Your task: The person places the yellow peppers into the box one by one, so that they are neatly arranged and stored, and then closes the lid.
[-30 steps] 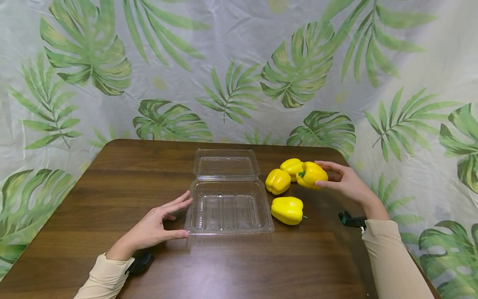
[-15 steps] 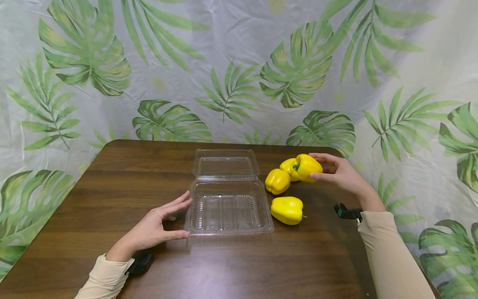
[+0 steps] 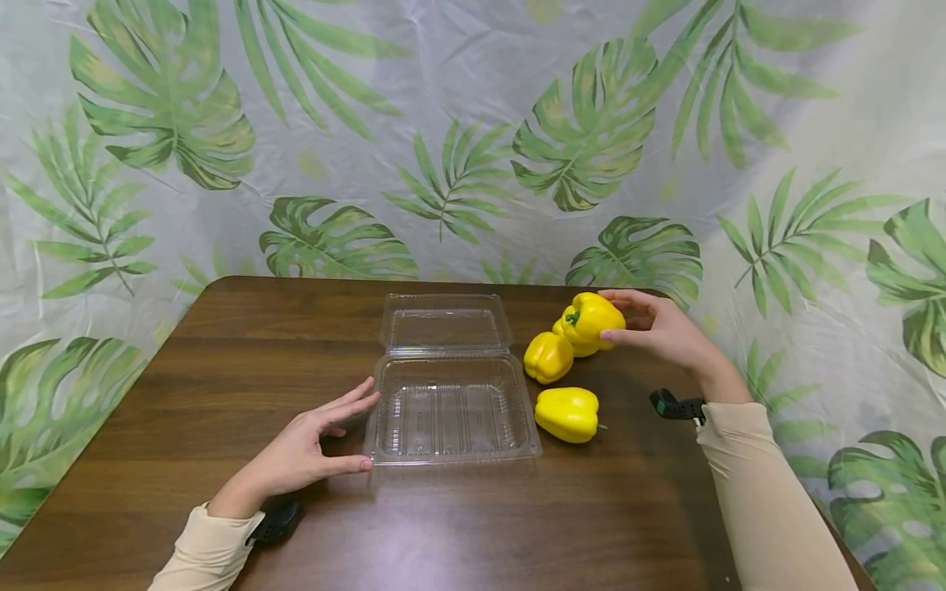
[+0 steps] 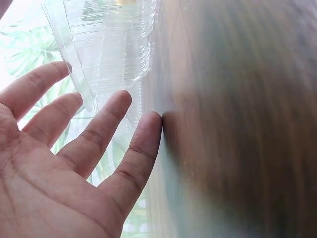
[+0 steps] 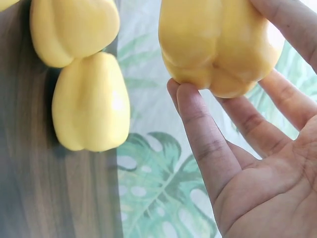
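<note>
My right hand [image 3: 668, 335] grips a yellow bell pepper [image 3: 600, 318] between thumb and fingers, its green stem pointing left. In the right wrist view this pepper [image 5: 213, 42] is lifted, the fingers around its bottom end. It partly covers another yellow bell pepper [image 3: 585, 351] on the table in the head view. Two more yellow bell peppers, one farther back [image 3: 548, 359] and one nearer [image 3: 567, 415], lie right of a clear plastic clamshell container [image 3: 452, 423]. My left hand [image 3: 299, 447] has its fingers spread, fingertips right at the container's left rim [image 4: 74, 74].
The container's clear lid [image 3: 447, 326] is folded back, lying flat behind the base. All of it stands on a dark brown wooden table [image 3: 443, 533]. A leaf-print curtain [image 3: 458, 164] hangs behind the table's far edge.
My right hand has carried the yellow bell pepper back and to the left, now over the rear pepper. The left hand, container and other peppers have stayed in place.
</note>
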Demonstrator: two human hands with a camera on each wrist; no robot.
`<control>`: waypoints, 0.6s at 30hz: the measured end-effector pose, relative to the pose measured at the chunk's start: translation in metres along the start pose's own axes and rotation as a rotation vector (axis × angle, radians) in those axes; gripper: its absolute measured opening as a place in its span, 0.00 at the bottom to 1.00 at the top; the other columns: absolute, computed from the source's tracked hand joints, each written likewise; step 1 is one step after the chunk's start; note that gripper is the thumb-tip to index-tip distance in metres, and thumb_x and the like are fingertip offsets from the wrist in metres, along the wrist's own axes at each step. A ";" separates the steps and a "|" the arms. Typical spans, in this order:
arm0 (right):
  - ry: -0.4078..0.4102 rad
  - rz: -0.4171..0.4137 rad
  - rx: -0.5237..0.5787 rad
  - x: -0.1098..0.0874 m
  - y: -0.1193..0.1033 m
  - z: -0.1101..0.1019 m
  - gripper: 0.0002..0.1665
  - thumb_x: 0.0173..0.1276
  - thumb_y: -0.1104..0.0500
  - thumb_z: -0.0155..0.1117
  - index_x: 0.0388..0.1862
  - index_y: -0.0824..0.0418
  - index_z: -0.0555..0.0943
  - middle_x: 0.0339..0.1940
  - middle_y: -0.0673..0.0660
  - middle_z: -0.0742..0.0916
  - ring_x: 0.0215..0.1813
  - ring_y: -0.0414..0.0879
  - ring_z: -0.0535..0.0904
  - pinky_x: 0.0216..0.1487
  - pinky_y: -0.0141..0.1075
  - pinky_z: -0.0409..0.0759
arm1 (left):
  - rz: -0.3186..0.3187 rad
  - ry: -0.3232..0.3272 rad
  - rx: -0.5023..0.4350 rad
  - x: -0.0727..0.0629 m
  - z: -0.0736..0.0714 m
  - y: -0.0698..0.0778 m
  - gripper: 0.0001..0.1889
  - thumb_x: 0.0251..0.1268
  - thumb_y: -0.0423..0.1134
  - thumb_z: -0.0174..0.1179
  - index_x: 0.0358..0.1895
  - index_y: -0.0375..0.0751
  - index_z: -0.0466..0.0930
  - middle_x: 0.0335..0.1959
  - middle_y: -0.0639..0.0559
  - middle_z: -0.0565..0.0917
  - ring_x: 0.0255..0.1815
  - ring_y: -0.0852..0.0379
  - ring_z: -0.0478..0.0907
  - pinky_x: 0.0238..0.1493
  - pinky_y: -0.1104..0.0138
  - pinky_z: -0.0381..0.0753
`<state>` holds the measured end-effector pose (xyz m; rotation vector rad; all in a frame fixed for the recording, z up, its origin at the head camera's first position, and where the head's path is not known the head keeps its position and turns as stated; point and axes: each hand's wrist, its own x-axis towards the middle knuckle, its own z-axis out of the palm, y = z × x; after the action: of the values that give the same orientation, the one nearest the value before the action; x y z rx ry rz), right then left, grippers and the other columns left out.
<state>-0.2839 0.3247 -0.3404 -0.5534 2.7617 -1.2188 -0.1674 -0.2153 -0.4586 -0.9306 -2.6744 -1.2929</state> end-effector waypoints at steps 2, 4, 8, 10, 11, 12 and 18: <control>-0.006 0.000 0.011 0.002 -0.004 0.001 0.39 0.74 0.50 0.75 0.81 0.50 0.73 0.71 0.61 0.83 0.62 0.60 0.87 0.54 0.29 0.86 | -0.001 0.000 0.001 0.000 0.000 0.000 0.43 0.63 0.48 0.79 0.80 0.43 0.72 0.87 0.44 0.63 0.80 0.49 0.70 0.58 0.58 0.89; -0.017 -0.001 0.007 0.005 -0.007 0.002 0.40 0.74 0.49 0.75 0.81 0.49 0.73 0.71 0.61 0.83 0.62 0.60 0.87 0.55 0.31 0.87 | -0.001 0.001 0.002 0.000 0.000 0.000 0.43 0.63 0.48 0.79 0.80 0.44 0.72 0.87 0.44 0.63 0.81 0.50 0.70 0.58 0.58 0.88; -0.039 0.009 0.004 0.011 -0.015 0.006 0.41 0.73 0.46 0.76 0.82 0.47 0.72 0.72 0.60 0.82 0.63 0.60 0.87 0.57 0.39 0.89 | -0.002 0.002 0.001 -0.001 0.000 -0.001 0.43 0.63 0.48 0.80 0.80 0.43 0.72 0.87 0.44 0.63 0.81 0.53 0.69 0.58 0.59 0.88; -0.047 0.012 0.000 0.014 -0.019 0.007 0.41 0.73 0.46 0.76 0.82 0.46 0.72 0.72 0.60 0.82 0.63 0.60 0.87 0.58 0.42 0.89 | -0.002 0.002 0.000 -0.001 0.001 0.000 0.43 0.63 0.48 0.80 0.80 0.43 0.72 0.87 0.44 0.64 0.81 0.53 0.69 0.58 0.59 0.88; -0.049 0.013 0.004 0.016 -0.021 0.008 0.41 0.73 0.46 0.76 0.82 0.46 0.72 0.73 0.60 0.82 0.63 0.60 0.87 0.58 0.42 0.89 | -0.003 0.001 0.000 -0.001 0.001 0.000 0.43 0.63 0.48 0.80 0.80 0.43 0.72 0.87 0.44 0.64 0.81 0.54 0.69 0.58 0.59 0.88; -0.054 0.012 0.005 0.017 -0.022 0.009 0.41 0.73 0.46 0.76 0.82 0.46 0.72 0.73 0.60 0.82 0.63 0.60 0.87 0.57 0.41 0.89 | -0.002 0.001 -0.001 -0.001 0.001 0.000 0.43 0.63 0.48 0.80 0.80 0.43 0.72 0.87 0.44 0.64 0.81 0.55 0.69 0.58 0.59 0.88; -0.088 -0.022 0.020 0.025 -0.033 0.014 0.40 0.73 0.48 0.76 0.81 0.48 0.73 0.74 0.60 0.81 0.60 0.61 0.87 0.51 0.38 0.89 | 0.000 0.007 -0.006 -0.001 0.001 0.000 0.43 0.62 0.48 0.80 0.79 0.43 0.73 0.86 0.43 0.64 0.80 0.61 0.68 0.57 0.60 0.88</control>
<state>-0.2947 0.2853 -0.3242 -0.6218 2.6755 -1.1948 -0.1669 -0.2152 -0.4593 -0.9248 -2.6666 -1.3018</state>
